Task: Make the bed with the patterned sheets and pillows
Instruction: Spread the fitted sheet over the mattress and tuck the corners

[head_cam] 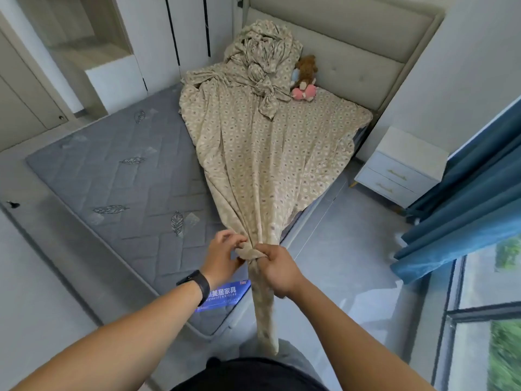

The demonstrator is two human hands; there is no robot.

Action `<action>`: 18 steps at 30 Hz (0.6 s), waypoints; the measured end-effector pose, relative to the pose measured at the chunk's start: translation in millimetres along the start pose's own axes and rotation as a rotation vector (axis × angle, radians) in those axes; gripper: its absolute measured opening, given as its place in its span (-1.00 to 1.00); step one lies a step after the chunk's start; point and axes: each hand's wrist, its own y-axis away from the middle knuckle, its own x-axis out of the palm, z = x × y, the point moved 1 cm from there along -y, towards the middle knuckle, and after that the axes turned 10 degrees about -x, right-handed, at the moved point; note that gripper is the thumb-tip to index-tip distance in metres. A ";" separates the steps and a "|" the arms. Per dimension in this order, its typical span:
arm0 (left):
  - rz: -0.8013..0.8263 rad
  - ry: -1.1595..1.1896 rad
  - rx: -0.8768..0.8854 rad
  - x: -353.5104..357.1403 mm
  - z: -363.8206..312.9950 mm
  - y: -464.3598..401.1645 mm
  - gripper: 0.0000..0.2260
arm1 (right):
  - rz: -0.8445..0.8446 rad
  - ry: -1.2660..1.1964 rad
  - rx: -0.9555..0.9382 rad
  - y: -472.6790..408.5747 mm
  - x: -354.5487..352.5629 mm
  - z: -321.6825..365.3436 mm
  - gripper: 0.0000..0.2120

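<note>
Both hands meet at the foot corner of a bed, seen from above by the person standing there. Right hand is fisted around a gathered bunch of the patterned sheet, fingers curled tight on the cloth. Left hand, with a dark band on its wrist, pinches the same bunch just beside it. A twisted tail of the sheet hangs below the hands toward the floor. From the hands the beige, dotted sheet fans out over the right part of the grey quilted mattress, whose left part lies bare. Near the padded headboard a crumpled heap of the same patterned fabric sits piled up, with a brown stuffed toy just beside it. A white nightstand stands to the right of the bed, near blue curtains.
</note>
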 end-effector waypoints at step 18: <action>0.675 -0.459 -0.250 -30.9 32.9 -58.2 -0.62 | 0.203 0.807 0.486 -14.2 -9.5 -45.2 -0.62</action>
